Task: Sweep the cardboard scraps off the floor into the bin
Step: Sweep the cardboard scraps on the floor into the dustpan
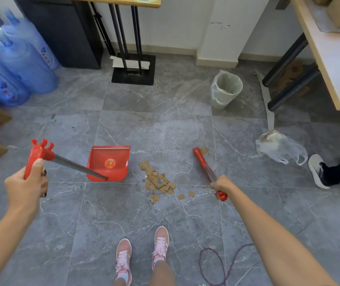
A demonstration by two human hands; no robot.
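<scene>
Glossy red plastic dustpan, matt brown cardboard scraps, smooth grey marble-veined floor tiles.

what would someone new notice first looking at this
The red dustpan standing on the grey floor left of centre, its long handle held by the left hand. Just right of it lies a pile of cardboard scraps, with the red broom in the right hand beyond. A lined bin waits farther back.

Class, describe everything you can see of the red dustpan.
The red dustpan looks like plastic, with a round orange emblem inside its scoop. It rests on the grey floor, left of the cardboard scraps and apart from them. Its grey metal handle rises to a red pronged grip held in the left hand.
</scene>
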